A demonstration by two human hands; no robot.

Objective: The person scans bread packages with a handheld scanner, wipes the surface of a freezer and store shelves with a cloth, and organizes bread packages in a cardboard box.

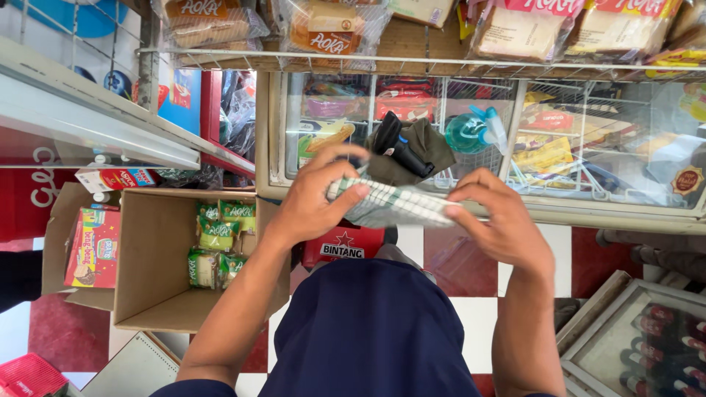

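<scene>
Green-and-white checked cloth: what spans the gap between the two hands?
In the head view, the folded green-and-white checked cloth itself spans it, pinched by the left hand and the right hand; behind it lie an olive pouch and a glass-topped freezer.

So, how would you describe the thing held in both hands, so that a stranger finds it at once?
Start at the glass-topped freezer chest across the top of the view. Just in front of its near edge, the left hand and right hand hold a folded green-and-white checked cloth between them. Unlike the shiny snack packets in the open cardboard box, it is soft, woven and gridded.
</scene>
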